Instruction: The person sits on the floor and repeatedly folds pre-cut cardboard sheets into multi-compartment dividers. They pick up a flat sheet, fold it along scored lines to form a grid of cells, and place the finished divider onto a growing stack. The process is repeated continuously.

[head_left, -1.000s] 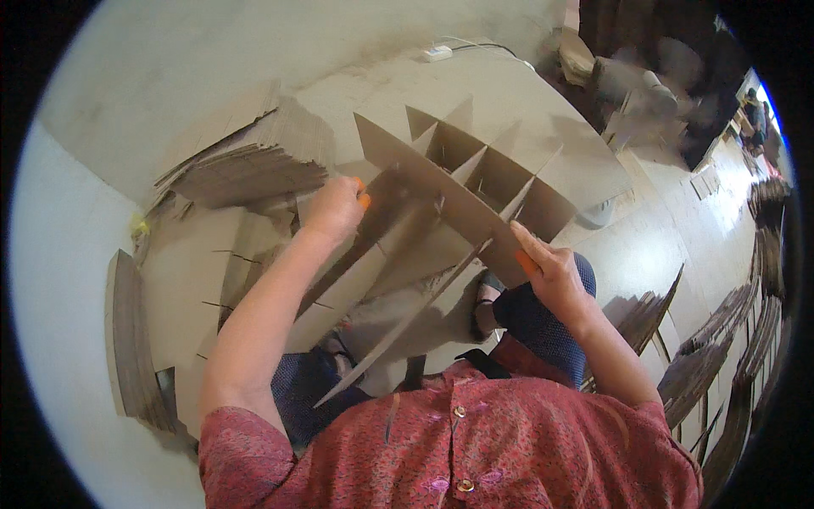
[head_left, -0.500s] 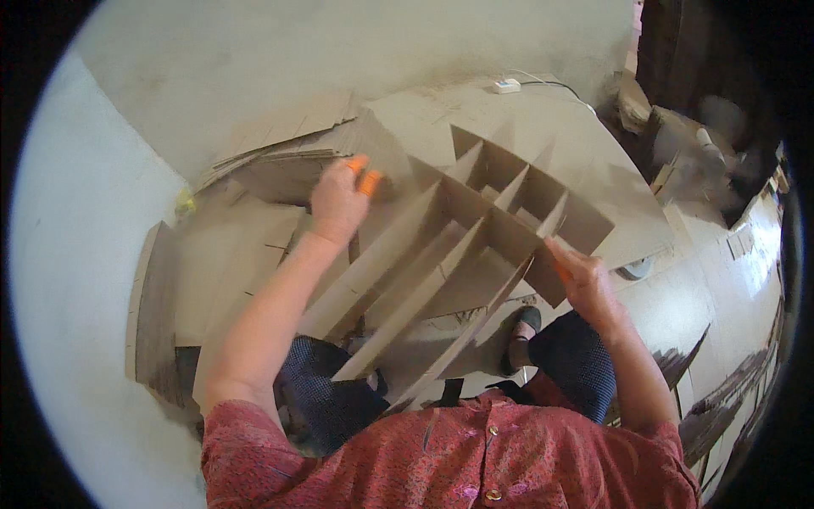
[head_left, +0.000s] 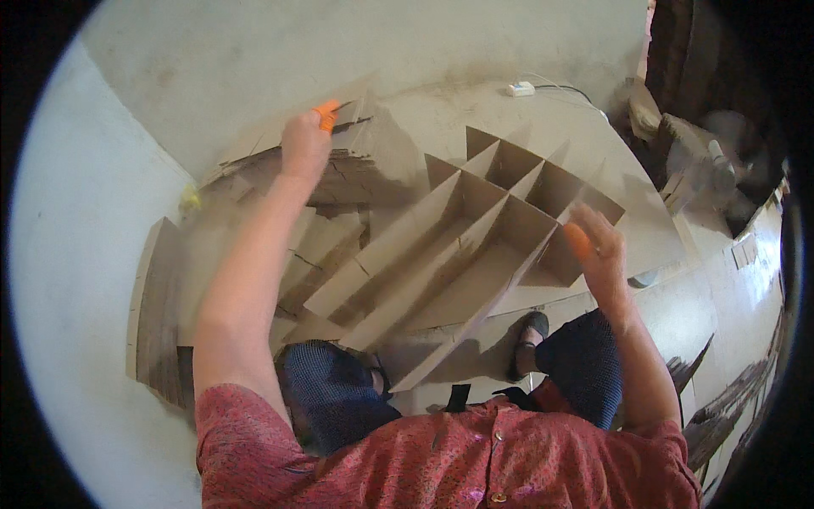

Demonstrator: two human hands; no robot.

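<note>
A brown cardboard divider grid (head_left: 475, 246) with several cells lies tilted over my knees and the floor. My right hand (head_left: 598, 250), with an orange cover on one finger, holds the grid's right wall. My left hand (head_left: 305, 144), also orange-tipped, is stretched out far to the left. Its fingers are closed on the upper edge of a blurred cardboard sheet (head_left: 360, 114), which stands on top of a stack of cardboard strips (head_left: 339, 182). The left hand is well apart from the grid.
Another pile of flat cardboard (head_left: 157, 314) lies at the far left by the pale wall. A white power strip (head_left: 519, 87) sits on the floor at the back. A fan (head_left: 712, 161) and more cardboard pieces are on the right. My sandalled foot (head_left: 530, 331) is under the grid.
My left hand has let go of the grid's left side and reached up and left to the cardboard stack. The grid has tipped lower and flatter, with my right hand still on its right side.
</note>
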